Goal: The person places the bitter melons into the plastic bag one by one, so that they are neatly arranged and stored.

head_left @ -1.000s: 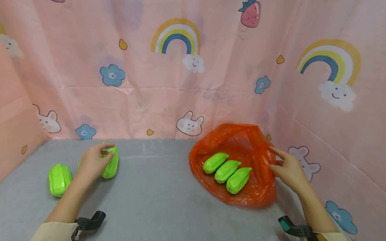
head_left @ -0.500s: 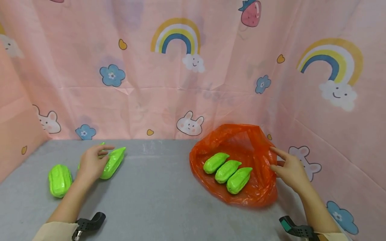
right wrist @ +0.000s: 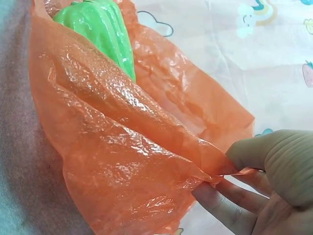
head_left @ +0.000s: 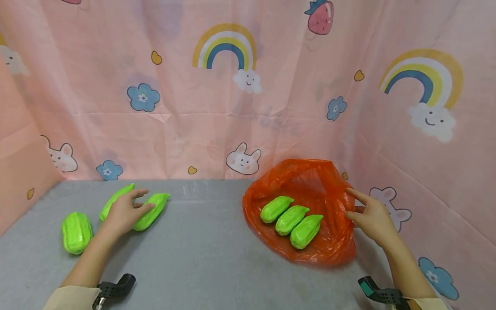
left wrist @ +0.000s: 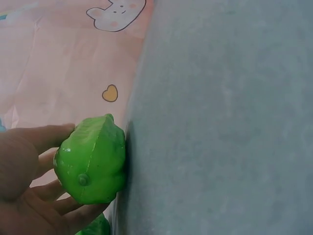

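Observation:
In the head view my left hand [head_left: 123, 213] is at a glossy green ridged gourd [head_left: 154, 210] on the left of the table. The left wrist view has the thumb on one side of this gourd [left wrist: 90, 159] and the fingers curled around the other. A second green gourd [head_left: 116, 201] lies behind that hand, partly covered by it. At right, an orange plastic bag [head_left: 337, 241] lies with its mouth spread, several green gourds [head_left: 292, 220] inside in a slanted row. My right hand [head_left: 373, 217] pinches the bag's rim between thumb and fingers, leaving a gathered fold [right wrist: 210, 177].
Another green gourd [head_left: 76, 232] lies at the far left, beside the left forearm. A grey tabletop [head_left: 209, 241] runs between the hands. Pink printed cloth [head_left: 186, 133] hangs behind and at both sides. Each wrist wears a black strap mount [head_left: 116, 286].
The gourd at my left hand has swung its pointed tip to the right. The left hand has shifted slightly, baring more of the gourd behind. My right hand and the bag stay put.

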The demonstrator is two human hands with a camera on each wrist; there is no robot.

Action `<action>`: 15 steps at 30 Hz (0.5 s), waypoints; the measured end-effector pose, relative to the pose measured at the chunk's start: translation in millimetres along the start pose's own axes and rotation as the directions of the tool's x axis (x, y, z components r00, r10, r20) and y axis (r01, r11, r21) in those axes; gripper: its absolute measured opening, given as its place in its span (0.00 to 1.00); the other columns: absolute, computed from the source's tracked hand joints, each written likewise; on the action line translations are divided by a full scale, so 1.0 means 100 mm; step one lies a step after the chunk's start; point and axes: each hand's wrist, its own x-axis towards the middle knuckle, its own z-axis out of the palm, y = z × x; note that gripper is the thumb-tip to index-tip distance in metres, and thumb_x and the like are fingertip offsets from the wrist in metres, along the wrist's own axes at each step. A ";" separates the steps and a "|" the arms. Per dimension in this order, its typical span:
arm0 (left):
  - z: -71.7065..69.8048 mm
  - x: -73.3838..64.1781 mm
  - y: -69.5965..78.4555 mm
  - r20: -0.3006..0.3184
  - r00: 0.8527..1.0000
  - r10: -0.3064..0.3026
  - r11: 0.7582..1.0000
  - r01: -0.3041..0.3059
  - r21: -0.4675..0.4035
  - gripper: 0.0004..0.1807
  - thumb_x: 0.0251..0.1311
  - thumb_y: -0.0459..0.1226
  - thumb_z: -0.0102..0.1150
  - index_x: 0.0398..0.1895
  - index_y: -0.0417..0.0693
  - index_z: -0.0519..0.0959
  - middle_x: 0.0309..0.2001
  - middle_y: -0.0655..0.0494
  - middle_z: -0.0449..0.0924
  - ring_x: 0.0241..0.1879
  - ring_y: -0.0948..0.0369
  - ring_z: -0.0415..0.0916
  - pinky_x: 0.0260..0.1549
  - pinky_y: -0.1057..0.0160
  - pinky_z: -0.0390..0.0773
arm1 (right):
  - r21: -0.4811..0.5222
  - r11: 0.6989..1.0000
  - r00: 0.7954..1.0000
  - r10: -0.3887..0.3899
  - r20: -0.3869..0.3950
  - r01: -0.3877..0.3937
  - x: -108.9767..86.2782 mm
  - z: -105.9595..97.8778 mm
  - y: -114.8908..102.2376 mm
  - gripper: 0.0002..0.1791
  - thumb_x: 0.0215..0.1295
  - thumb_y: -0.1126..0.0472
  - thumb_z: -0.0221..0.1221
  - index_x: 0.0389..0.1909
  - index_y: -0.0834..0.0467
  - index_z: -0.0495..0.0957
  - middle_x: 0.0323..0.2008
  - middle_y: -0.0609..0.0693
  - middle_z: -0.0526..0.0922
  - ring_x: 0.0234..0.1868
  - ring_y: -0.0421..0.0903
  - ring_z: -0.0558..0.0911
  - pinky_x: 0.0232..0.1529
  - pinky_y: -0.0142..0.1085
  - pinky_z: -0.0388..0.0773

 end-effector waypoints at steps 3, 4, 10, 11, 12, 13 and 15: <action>0.01 0.00 -0.01 0.026 0.999 0.021 1.000 -0.021 -0.004 0.34 0.69 0.45 0.60 0.71 0.33 0.67 0.68 0.25 0.67 0.60 0.32 0.75 0.46 0.45 0.84 | 0.000 1.000 1.000 -0.003 -0.002 0.003 0.00 0.00 0.00 0.38 0.66 0.62 0.61 0.76 0.64 0.60 0.69 0.73 0.68 0.57 0.71 0.81 0.36 0.39 0.88; 0.02 0.00 -0.02 0.030 0.999 0.025 1.000 -0.025 -0.004 0.33 0.69 0.45 0.60 0.70 0.33 0.67 0.67 0.25 0.68 0.60 0.32 0.75 0.46 0.45 0.84 | 0.000 1.000 1.000 -0.005 -0.003 0.005 0.00 0.00 0.00 0.38 0.66 0.63 0.61 0.76 0.64 0.60 0.69 0.73 0.68 0.57 0.71 0.81 0.36 0.39 0.88; 0.03 0.00 -0.04 0.028 0.998 0.063 0.998 -0.063 -0.014 0.28 0.69 0.43 0.61 0.66 0.35 0.74 0.64 0.28 0.74 0.57 0.33 0.78 0.47 0.44 0.84 | 0.004 1.000 1.000 -0.016 -0.003 0.016 0.01 -0.01 0.03 0.38 0.66 0.63 0.61 0.76 0.65 0.60 0.68 0.74 0.67 0.56 0.70 0.82 0.35 0.38 0.87; 0.03 0.00 -0.04 0.027 0.997 0.072 0.997 -0.072 -0.019 0.27 0.68 0.43 0.62 0.65 0.35 0.75 0.63 0.29 0.75 0.57 0.33 0.79 0.46 0.44 0.84 | 0.003 1.000 1.000 -0.017 -0.002 0.017 0.01 -0.02 0.04 0.38 0.66 0.63 0.61 0.76 0.65 0.60 0.68 0.74 0.67 0.55 0.70 0.82 0.35 0.38 0.87; 0.03 0.00 -0.05 0.027 0.997 0.079 0.997 -0.078 -0.023 0.27 0.68 0.43 0.62 0.64 0.35 0.76 0.62 0.29 0.76 0.56 0.33 0.79 0.46 0.44 0.84 | 0.003 1.000 1.000 -0.017 -0.002 0.017 0.01 -0.02 0.05 0.38 0.66 0.64 0.61 0.76 0.65 0.59 0.69 0.74 0.67 0.55 0.70 0.82 0.35 0.38 0.87; 0.03 0.00 -0.05 0.027 0.996 0.082 0.996 -0.081 -0.024 0.27 0.68 0.43 0.62 0.64 0.35 0.76 0.61 0.30 0.77 0.56 0.34 0.80 0.46 0.44 0.84 | 0.007 1.000 1.000 -0.017 -0.001 0.017 0.01 -0.02 0.05 0.38 0.67 0.64 0.61 0.76 0.65 0.59 0.69 0.74 0.66 0.55 0.70 0.82 0.35 0.38 0.87; 0.03 -0.01 -0.05 0.024 0.996 0.086 0.996 -0.085 -0.024 0.27 0.68 0.43 0.62 0.64 0.36 0.77 0.61 0.31 0.78 0.55 0.34 0.80 0.45 0.45 0.84 | 0.013 1.000 1.000 -0.018 -0.001 0.018 0.01 -0.01 0.06 0.38 0.67 0.65 0.60 0.76 0.65 0.59 0.69 0.74 0.66 0.55 0.69 0.82 0.36 0.38 0.87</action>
